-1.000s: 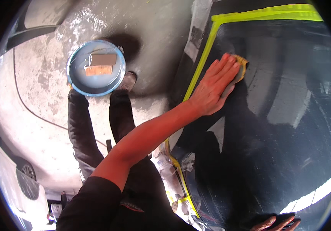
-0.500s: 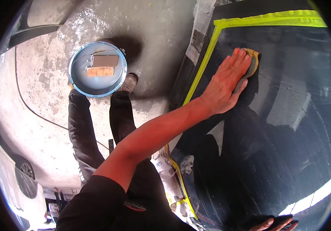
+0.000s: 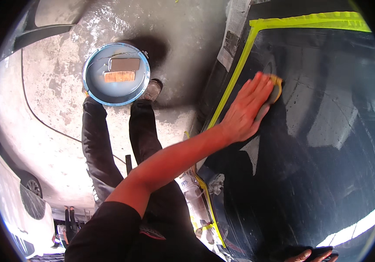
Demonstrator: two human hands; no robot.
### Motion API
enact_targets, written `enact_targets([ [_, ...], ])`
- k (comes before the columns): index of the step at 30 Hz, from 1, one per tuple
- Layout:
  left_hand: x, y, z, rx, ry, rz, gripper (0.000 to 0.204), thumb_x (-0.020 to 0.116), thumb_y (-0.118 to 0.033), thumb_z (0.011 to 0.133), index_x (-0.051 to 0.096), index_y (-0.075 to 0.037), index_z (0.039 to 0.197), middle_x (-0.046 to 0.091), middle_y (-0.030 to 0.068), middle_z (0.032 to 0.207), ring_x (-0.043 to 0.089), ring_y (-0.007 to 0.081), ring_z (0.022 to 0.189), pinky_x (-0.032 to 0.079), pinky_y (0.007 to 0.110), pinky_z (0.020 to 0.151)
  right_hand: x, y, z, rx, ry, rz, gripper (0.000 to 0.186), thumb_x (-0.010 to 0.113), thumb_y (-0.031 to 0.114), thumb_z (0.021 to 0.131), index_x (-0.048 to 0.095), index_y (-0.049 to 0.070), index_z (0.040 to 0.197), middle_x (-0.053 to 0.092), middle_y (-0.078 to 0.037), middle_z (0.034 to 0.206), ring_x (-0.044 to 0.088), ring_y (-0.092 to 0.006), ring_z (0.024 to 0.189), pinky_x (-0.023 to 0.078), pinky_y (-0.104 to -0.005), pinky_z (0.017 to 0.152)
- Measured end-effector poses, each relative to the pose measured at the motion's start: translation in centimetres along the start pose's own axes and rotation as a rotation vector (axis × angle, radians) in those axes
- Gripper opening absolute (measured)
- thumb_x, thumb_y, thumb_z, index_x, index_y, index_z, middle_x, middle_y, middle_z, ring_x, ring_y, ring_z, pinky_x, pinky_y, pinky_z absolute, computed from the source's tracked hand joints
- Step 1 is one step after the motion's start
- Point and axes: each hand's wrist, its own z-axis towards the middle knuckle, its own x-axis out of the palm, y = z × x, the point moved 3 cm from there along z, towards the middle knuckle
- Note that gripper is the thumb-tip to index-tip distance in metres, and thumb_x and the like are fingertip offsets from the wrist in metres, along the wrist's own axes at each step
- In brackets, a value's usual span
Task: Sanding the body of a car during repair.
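My left hand (image 3: 245,107) lies across a sanding pad (image 3: 276,89), grey with a yellowish, curled edge. Its fingers press the pad flat against a dark, glossy car panel (image 3: 327,174), and the palm hides most of it. At the lower right, my right hand (image 3: 311,255) rests on the same panel with its fingers apart; only the fingers show. Bright yellow masking tape (image 3: 235,78) runs along the panel's left and far edges. Wet streaks and pale smears mark the dark surface.
A round blue tub (image 3: 85,81) of cloudy water stands on the stained concrete floor by my feet, holding a grey-brown block (image 3: 124,64) and a tan block (image 3: 119,77). A thin cable (image 3: 43,120) crosses the floor. A pale car (image 3: 10,196) stands at left.
My left hand and the sanding pad have slid nearer along the panel and a little left. My right hand stays on the panel. The whole view has shifted slightly.
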Motion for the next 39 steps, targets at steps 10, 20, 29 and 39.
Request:
enact_targets([
  [10, -1.9, 2.8, 5.7, -0.091, -0.015, -0.303, 0.053, 0.054, -0.002, 0.106, 0.048, -0.004, 0.158, 0.045, 0.0190, 0.165, 0.034, 0.0346, 0.159, 0.031, 0.040, 0.127, 0.2, -0.5, 0.7, -0.002, 0.016, -0.005, 0.067, 0.048, 0.056, 0.108, 0.054, 0.008, 0.154, 0.054, -0.038, 0.144, 0.059, -0.0543, 0.125, 0.050, -0.0664, 0.101],
  [20, -2.2, -1.7, 12.8, 0.241, 0.098, -0.183, 0.056, 0.053, -0.002, 0.103, 0.047, 0.000, 0.158, 0.042, 0.0204, 0.167, 0.030, 0.0370, 0.160, 0.027, 0.044, 0.129, 0.3, -2.9, 0.8, 0.046, 0.116, 0.096, 0.066, 0.051, 0.057, 0.106, 0.050, 0.017, 0.159, 0.051, -0.042, 0.144, 0.058, -0.0623, 0.122, 0.048, -0.0744, 0.102],
  [29, -0.5, -9.3, 16.7, 0.416, 0.168, -0.049, 0.057, 0.060, -0.009, 0.102, 0.046, 0.005, 0.156, 0.043, 0.0250, 0.164, 0.032, 0.0425, 0.158, 0.032, 0.051, 0.127, 1.9, -5.7, -1.5, 0.175, 0.026, 0.244, 0.062, 0.055, 0.061, 0.105, 0.063, 0.017, 0.148, 0.041, -0.029, 0.161, 0.034, -0.0520, 0.147, 0.032, -0.0693, 0.117],
  [39, 0.7, -17.4, 23.8, 0.556, 0.110, -0.036, 0.053, 0.061, -0.008, 0.102, 0.049, 0.007, 0.151, 0.049, 0.0268, 0.156, 0.039, 0.0449, 0.152, 0.033, 0.051, 0.126, 2.3, -7.1, -1.9, 0.194, 0.049, 0.248, 0.060, 0.056, 0.061, 0.103, 0.063, 0.021, 0.147, 0.041, -0.028, 0.161, 0.035, -0.0531, 0.147, 0.032, -0.0730, 0.113],
])
